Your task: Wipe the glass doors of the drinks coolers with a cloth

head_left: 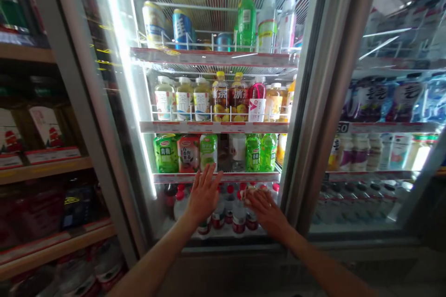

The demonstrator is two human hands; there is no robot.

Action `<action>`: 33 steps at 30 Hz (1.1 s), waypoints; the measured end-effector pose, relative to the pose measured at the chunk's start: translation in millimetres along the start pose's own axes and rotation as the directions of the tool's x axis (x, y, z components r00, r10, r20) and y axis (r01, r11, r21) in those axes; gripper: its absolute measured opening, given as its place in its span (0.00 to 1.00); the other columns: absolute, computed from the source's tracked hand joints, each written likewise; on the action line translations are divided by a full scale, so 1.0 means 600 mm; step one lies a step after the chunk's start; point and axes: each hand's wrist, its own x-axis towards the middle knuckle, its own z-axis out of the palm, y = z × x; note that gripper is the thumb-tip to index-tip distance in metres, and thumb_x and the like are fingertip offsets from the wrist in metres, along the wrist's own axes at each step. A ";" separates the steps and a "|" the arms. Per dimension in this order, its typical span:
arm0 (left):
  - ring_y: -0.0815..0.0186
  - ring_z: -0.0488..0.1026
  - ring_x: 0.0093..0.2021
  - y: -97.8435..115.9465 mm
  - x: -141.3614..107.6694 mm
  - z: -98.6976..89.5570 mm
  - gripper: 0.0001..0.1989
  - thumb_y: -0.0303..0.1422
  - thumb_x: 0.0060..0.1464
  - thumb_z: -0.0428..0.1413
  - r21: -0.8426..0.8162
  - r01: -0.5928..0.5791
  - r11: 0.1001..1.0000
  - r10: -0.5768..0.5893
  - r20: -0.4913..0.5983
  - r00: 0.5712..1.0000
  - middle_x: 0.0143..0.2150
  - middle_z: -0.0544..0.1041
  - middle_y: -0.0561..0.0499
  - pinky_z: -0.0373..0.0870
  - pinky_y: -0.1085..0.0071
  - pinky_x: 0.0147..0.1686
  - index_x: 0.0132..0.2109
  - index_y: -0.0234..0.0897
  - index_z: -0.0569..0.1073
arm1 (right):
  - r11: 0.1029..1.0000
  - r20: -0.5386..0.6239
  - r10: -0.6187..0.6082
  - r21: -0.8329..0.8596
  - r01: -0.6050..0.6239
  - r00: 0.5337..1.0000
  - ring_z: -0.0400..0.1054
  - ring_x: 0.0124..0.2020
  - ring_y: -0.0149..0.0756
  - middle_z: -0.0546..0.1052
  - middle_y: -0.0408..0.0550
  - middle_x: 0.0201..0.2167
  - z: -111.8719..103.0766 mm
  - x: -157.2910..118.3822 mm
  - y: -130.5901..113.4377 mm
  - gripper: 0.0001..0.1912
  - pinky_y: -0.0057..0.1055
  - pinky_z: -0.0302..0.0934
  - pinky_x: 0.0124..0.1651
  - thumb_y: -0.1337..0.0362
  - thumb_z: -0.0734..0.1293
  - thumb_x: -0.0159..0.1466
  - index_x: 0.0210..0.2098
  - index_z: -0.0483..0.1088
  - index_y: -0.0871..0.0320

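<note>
Both my arms reach toward a lit drinks fridge. My left hand point(204, 195) has its fingers spread and holds nothing, in front of the shelf edge point(223, 177) below a green-labelled bottle point(208, 148). To the right, my right hand point(263, 204) lies over a crumpled light cloth point(256, 190), which shows above its fingers. Behind both hands stand red-capped bottles point(239, 218) on the bottom shelf. Green bottles point(252, 152) stand on the shelf just above my right hand. Whether either hand touches a glass surface is unclear.
Higher shelves hold tea bottles point(220, 97), a blue can point(181, 30) and a tall green bottle point(246, 21). A metal door frame point(327, 102) stands at the right, with another stocked fridge beyond it. Wooden shelves point(45, 169) with bottles are at the left.
</note>
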 end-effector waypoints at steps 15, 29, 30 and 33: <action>0.56 0.42 0.68 -0.042 0.028 -0.011 0.27 0.27 0.52 0.51 0.022 0.081 0.996 -0.079 -0.069 0.994 0.66 0.55 0.39 0.47 0.52 0.63 0.60 0.37 0.59 | 0.996 -0.043 -0.085 -0.001 0.085 0.995 0.48 0.65 0.37 0.65 0.44 0.60 -0.030 0.102 0.037 0.22 0.47 0.35 0.68 0.68 0.60 0.62 0.55 0.65 0.51; 0.55 0.43 0.68 -0.075 0.014 -0.024 0.30 0.26 0.51 0.50 0.028 0.159 0.987 -0.158 -0.037 0.987 0.67 0.51 0.40 0.46 0.51 0.63 0.62 0.38 0.58 | 0.996 -0.049 -0.090 -0.011 0.090 0.995 0.48 0.65 0.39 0.63 0.46 0.61 -0.033 0.154 0.040 0.24 0.49 0.39 0.67 0.68 0.60 0.62 0.57 0.62 0.49; 0.55 0.43 0.68 -0.081 0.013 -0.027 0.30 0.26 0.51 0.50 0.026 0.168 0.985 -0.167 -0.040 0.985 0.67 0.50 0.40 0.46 0.51 0.63 0.62 0.38 0.57 | 1.000 -0.096 -0.026 -0.020 0.024 0.995 0.46 0.66 0.40 0.61 0.47 0.62 -0.041 0.174 0.054 0.23 0.50 0.39 0.67 0.67 0.60 0.62 0.57 0.62 0.50; 0.55 0.41 0.68 -0.092 0.012 -0.033 0.30 0.26 0.52 0.50 0.033 0.186 0.982 -0.184 -0.066 0.981 0.67 0.50 0.39 0.46 0.51 0.63 0.62 0.37 0.56 | 0.974 -0.294 0.206 -0.030 -0.225 0.933 0.39 0.68 0.45 0.55 0.52 0.65 -0.065 0.250 0.095 0.23 0.54 0.41 0.65 0.66 0.59 0.63 0.58 0.61 0.55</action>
